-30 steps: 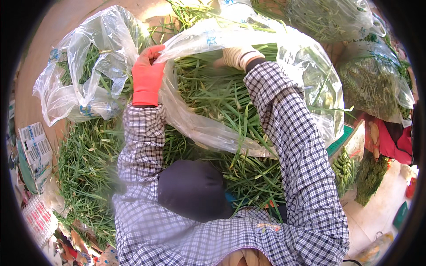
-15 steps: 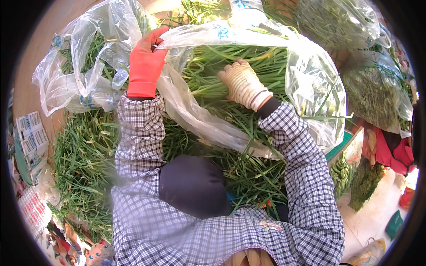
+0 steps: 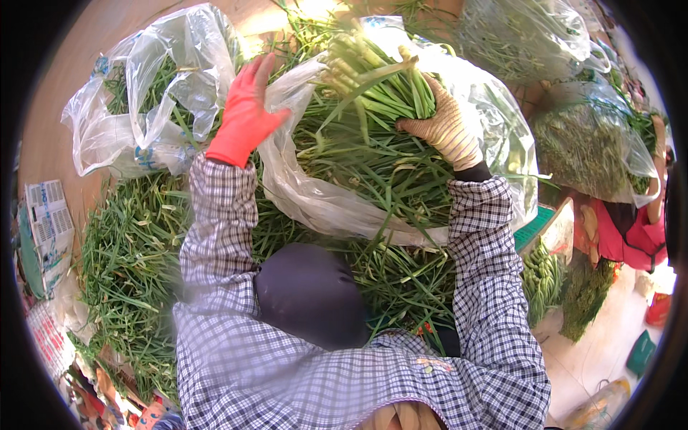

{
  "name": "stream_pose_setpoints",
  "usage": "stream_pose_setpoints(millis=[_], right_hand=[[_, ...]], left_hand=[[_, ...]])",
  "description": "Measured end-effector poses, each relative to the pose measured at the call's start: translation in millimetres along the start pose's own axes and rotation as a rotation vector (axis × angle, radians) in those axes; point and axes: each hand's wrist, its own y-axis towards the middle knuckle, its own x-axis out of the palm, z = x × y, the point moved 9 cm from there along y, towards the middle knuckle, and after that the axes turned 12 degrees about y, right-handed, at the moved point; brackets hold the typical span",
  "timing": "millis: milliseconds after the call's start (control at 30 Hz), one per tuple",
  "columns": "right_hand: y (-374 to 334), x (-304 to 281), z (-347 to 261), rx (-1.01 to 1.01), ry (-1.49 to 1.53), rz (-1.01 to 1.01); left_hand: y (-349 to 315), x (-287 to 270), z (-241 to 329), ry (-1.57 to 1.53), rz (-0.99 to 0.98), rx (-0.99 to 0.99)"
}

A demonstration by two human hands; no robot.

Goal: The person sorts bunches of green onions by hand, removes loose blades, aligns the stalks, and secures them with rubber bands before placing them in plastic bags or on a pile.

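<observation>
Green stalks (image 3: 390,89) make a fat bunch in the R hand (image 3: 451,132), up over the open mouth of a big clear bag (image 3: 330,213). R hand is gloved in stripy cream, w/ fingers & thumb closed round the bunch. Pale ends of the stalks point up & to the left. More long green leaves (image 3: 358,172) lie in the bag, under the bunch.

L hand (image 3: 247,115), gloved in red, is wide open w/ its thumb out. It's right by the bag's L edge; can't tell if it touches.

Another clear bag (image 3: 147,159) w/ green leaves in it sits just left of the L hand. A big leaf pile (image 3: 132,251) is next to the L arm (image 3: 218,222). Over on the R: a flat green thing (image 3: 534,228), 2 more full bags (image 3: 584,147) & a person in red (image 3: 634,240), nr the edge of view.
</observation>
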Motion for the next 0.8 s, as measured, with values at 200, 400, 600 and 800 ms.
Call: stream_pose_setpoints(millis=[200,400,600,800], right_hand=[[-21.4,-1.6,-25.8,-0.001,-0.053,-0.067],[-45.8,-8.4,-42.4,-0.335,-0.289,-0.041],[-71.1,-9.5,-61.0,-0.495,-0.459,0.159],[-85.6,9.6,-80.5,-0.565,-0.518,0.157]], left_hand=[[-18.4,-14.6,131.4,-0.740,-0.079,0.431],[-22.4,16.7,161.4,-0.662,-0.128,0.423],[-34.8,10.2,167.4,-1.028,-0.105,0.338],[-48.2,26.7,202.8,-0.979,-0.376,0.357]])
